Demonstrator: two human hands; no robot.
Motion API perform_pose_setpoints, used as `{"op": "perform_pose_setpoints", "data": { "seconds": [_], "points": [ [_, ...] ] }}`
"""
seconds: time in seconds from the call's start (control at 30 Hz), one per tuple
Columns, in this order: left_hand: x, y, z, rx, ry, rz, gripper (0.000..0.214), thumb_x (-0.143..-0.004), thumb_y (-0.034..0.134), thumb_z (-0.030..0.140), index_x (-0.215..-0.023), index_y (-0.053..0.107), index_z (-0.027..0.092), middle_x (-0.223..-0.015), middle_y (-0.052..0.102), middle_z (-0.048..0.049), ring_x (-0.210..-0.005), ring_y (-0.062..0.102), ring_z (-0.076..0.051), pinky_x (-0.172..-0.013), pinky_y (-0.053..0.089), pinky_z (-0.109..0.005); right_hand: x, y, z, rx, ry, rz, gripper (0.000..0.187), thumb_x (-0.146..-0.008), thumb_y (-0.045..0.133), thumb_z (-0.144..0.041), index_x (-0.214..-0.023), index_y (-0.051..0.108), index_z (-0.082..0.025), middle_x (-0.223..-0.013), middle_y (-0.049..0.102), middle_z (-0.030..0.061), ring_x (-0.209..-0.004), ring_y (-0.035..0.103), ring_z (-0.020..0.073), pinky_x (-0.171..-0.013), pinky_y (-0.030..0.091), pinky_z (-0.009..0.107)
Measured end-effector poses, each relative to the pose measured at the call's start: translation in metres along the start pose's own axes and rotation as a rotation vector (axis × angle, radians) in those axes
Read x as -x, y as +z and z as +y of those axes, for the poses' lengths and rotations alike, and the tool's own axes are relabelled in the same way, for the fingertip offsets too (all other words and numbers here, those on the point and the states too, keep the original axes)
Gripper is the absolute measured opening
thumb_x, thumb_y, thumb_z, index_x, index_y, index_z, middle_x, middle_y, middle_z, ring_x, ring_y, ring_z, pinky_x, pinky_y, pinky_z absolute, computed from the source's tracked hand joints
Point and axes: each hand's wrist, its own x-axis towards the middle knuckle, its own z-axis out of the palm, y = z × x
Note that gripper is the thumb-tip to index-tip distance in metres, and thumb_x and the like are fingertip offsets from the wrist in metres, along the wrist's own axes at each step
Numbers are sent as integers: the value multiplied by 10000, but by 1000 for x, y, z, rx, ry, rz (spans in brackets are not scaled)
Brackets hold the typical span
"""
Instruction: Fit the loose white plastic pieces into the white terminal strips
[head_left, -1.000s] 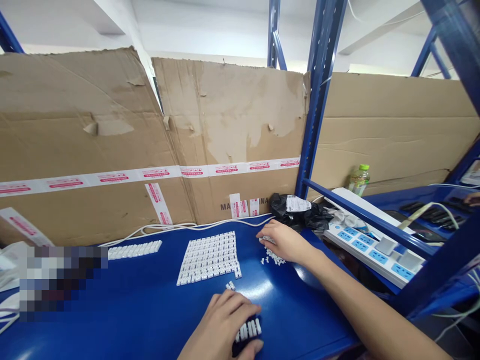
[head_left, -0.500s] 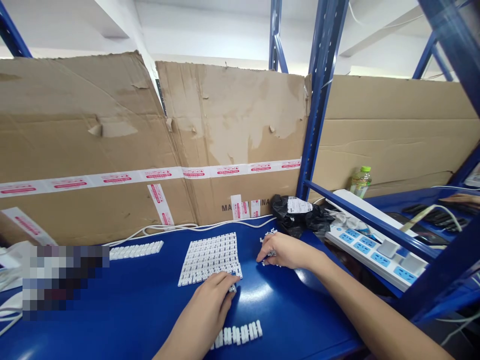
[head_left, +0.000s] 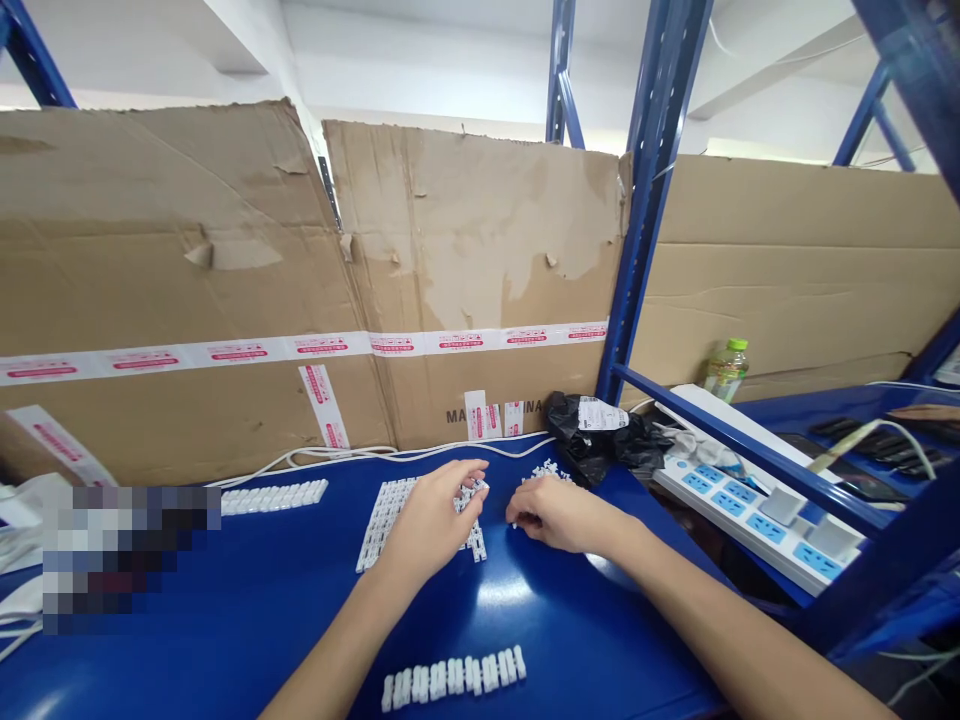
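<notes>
Left hand (head_left: 431, 525) has moved away from the white connector strip (head_left: 454, 678) on the near side of the desk (head_left: 225, 600), its curled fingers (head_left: 471, 484) now over the connector grid (head_left: 386, 520); right hand (head_left: 559, 515) curls just beside loose connector pieces (head_left: 547, 472), and I cannot tell if either hand grips something

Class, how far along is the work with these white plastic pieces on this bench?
Done: two white plastic strips and a dense white grid lie on the blue bench. In hand: the left hand is over the grid, the right hand at a small loose white heap. Left: that heap, not yet laid out.
</notes>
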Motion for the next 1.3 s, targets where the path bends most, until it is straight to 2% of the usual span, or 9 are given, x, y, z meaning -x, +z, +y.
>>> {"op": "perform_pose_setpoints", "data": {
  "seconds": [0.17,0.33,0.47,0.63,0.7,0.87,1.07,1.3],
  "points": [
    [13,7,-18,99,-12,18,351,-971,648,260,-1321,671,245,-1141,800,-44,-890,791,-203,-860,663,-369,-7,14,-10,97,-14,64,316,-831,580,-6,-1065,715,-168,-995,685,78,-844,651,198,-760,484,277],
    [24,5,-22,157,2,13,388,-954,648,243,-1342,662,262,-1146,803,-38,-894,790,-195,-853,676,-362,-10,22,-6,-7,11,147,293,-830,584,12,-1007,727,-173,-1020,673,74,-876,667,188,-766,507,261],
    [28,7,-18,176,-15,23,389,-943,659,247,-1331,674,262,-1120,819,-40,-896,795,-204,-874,683,-392,-9,18,-4,-191,83,302,191,-886,664,-58,-969,777,-187,-954,727,54,-830,697,181,-778,533,279],
    [30,12,-16,281,-76,61,370,-933,697,282,-1302,695,260,-1126,829,-41,-912,818,-207,-876,703,-388,-13,16,-10,-650,192,463,113,-927,735,-237,-978,834,-215,-882,797,39,-769,750,188,-747,587,301],
    [30,13,-16,354,-115,80,353,-909,736,294,-1258,708,251,-1108,836,-41,-899,830,-210,-843,715,-364,-16,18,-13,-757,189,480,130,-925,742,-271,-992,842,-220,-893,805,39,-762,758,189,-746,600,308],
    [31,14,-13,441,-140,112,325,-853,809,277,-1167,731,242,-989,855,-25,-877,844,-226,-826,723,-354,-17,23,-19,-783,184,486,138,-916,751,-305,-970,847,-221,-895,807,44,-772,756,191,-734,598,302],
    [31,13,-9,430,-107,146,267,-848,820,267,-1104,749,230,-983,859,-35,-839,846,-228,-813,729,-368,-16,25,-21,-785,214,484,95,-863,757,-254,-900,830,-205,-918,811,54,-794,756,199,-715,591,295],
    [32,12,-10,400,-67,151,225,-882,806,320,-1081,753,228,-994,856,-42,-827,845,-233,-793,736,-392,-17,23,-22,-750,174,482,102,-889,736,-240,-907,834,-219,-948,804,56,-826,753,203,-747,600,313]
  ]
}}
